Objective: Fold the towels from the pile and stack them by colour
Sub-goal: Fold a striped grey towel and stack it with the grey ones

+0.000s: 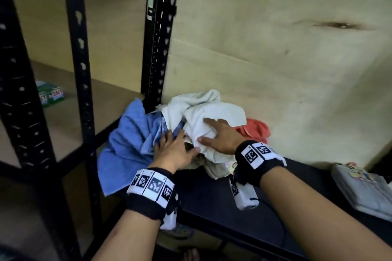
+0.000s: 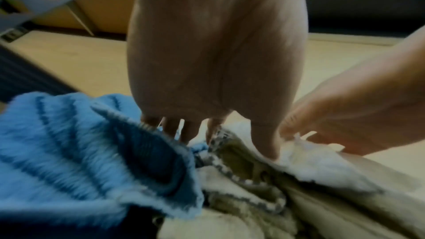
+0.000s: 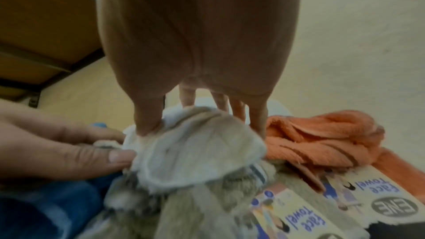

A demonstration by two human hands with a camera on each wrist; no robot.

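**Picking the white towel off the pile**

I start at my right fingers [image 3: 257, 115]: they are spread over the top of the white towel [image 1: 214, 116], thumb dug into one side of its bunched crown and the others draped over the far side, so my right hand [image 1: 220, 135] has begun to gather it rather than fully lift it. My left hand [image 1: 176, 150] lies flat against the pile [image 1: 191, 129], fingers straight and loose, fingertips at the seam where the blue towel [image 1: 127, 140] meets the white one, thumb touching the white edge; it grips nothing.

Taking the pile as landmark: it sits on the dark table [image 1: 212, 193] against the pale wall. The blue towel spills off the pile's left side toward the black shelf post [image 1: 154, 48], the orange towel [image 1: 254, 129] lies just behind its right side, and a beige patterned cloth [image 2: 241, 184] is tucked underneath. Packaged face towels [image 3: 358, 194] lie by its near right edge.

To do this well I judge I should pin the blue towel down with the left palm while the right draws the white one straight up, so nothing else drags along or slides off the table edge
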